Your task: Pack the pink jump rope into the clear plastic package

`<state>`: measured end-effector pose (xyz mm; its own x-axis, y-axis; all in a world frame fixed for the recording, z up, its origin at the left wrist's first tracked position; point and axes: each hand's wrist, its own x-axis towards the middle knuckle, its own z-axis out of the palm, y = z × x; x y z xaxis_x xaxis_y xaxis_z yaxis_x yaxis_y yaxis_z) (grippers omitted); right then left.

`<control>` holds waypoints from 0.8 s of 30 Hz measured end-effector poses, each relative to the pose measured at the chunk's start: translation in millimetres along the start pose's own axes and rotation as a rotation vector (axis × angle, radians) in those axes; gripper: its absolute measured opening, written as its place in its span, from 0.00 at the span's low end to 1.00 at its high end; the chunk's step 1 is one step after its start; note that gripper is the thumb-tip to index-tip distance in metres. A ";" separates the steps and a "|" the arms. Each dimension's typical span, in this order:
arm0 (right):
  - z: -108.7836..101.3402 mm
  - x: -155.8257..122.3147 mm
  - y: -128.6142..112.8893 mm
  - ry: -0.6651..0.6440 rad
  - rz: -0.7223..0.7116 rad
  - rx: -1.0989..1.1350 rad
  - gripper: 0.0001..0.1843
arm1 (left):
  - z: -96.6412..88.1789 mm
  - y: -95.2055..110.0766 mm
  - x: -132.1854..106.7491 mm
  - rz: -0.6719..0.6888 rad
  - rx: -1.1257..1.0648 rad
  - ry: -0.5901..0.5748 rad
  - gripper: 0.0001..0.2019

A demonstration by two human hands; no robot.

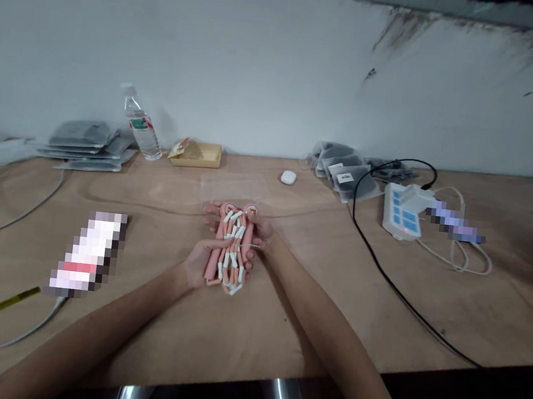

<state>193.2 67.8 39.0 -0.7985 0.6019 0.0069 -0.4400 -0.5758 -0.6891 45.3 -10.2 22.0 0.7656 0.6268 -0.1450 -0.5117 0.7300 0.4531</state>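
Both hands sit mid-desk (pixel 233 335), just over the surface. My left hand (pixel 199 261) lies palm-up, fingers half-curled under the pink bundle (pixel 231 246) of tubes w/ white tips, prob. cradling it so loose ends don't spill. My right hand (pixel 261 231) is closed on the far end, pinching the lot together. The water bottle (pixel 141 124) and power strip (pixel 403 212) stand well apart toward the back; 1 black cable (pixel 382 272) runs right of my forearm.

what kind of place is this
Likely a small assembly workbench: a bare plywood table, stacked grey bags, a power strip, and left hand and right hand holding a pink cable bundle.
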 end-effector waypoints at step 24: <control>9.8 -0.7 -5.1 0.142 0.151 0.041 0.33 | 1.4 -0.8 2.0 -0.060 0.007 -0.017 0.22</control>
<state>191.9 65.0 49.6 -0.7921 0.5774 -0.1983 -0.3385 -0.6857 -0.6444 47.7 -9.9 22.6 0.8013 0.5773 -0.1568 -0.4622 0.7639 0.4504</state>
